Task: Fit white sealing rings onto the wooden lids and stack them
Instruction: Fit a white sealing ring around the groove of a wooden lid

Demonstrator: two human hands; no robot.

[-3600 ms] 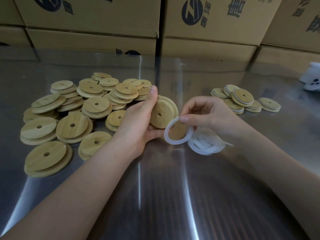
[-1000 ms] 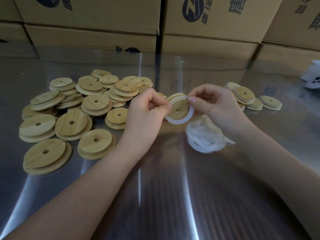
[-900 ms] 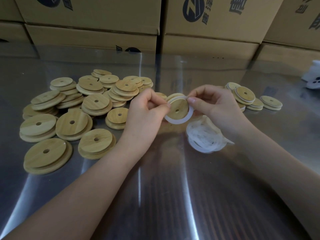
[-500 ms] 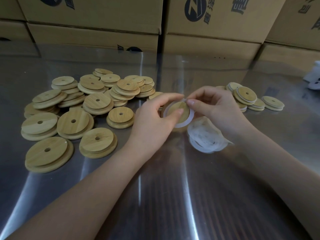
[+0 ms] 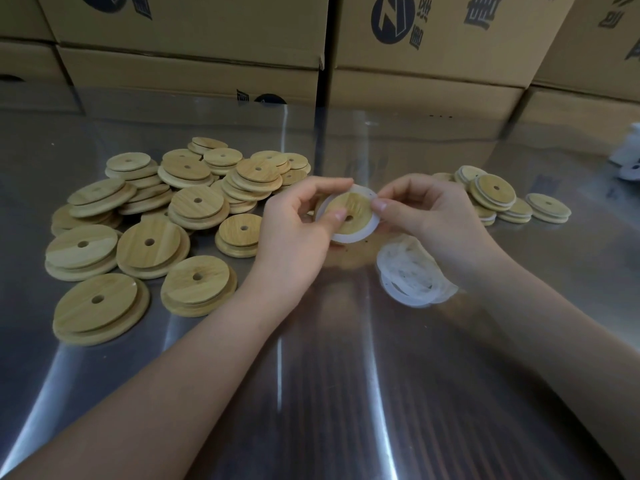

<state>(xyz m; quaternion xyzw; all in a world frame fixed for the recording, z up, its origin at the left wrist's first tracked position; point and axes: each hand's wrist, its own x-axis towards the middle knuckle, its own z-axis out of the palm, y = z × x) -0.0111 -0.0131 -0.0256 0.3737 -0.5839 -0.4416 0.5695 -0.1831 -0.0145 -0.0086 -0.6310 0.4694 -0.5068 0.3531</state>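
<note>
Above the middle of the table I hold a round wooden lid [image 5: 353,209] with a small centre hole, its inner face toward me. A white sealing ring [image 5: 350,237] lies around its raised inner disc. My left hand [image 5: 298,226] grips the lid from the left, thumb on its face. My right hand [image 5: 426,216] pinches the ring at the lid's upper right edge. A heap of loose white rings [image 5: 412,275] lies on the table just below my right hand.
A big pile of bare wooden lids [image 5: 166,216] covers the table's left side. A small group of ringed lids [image 5: 495,199] sits at the right. Cardboard boxes [image 5: 433,46] wall off the back. A white object [image 5: 628,157] shows at the right edge.
The lid and ring have come together: earlier my right hand held the ring apart from the lid, now the ring sits around the lid's inner disc and the lid faces me more squarely.
</note>
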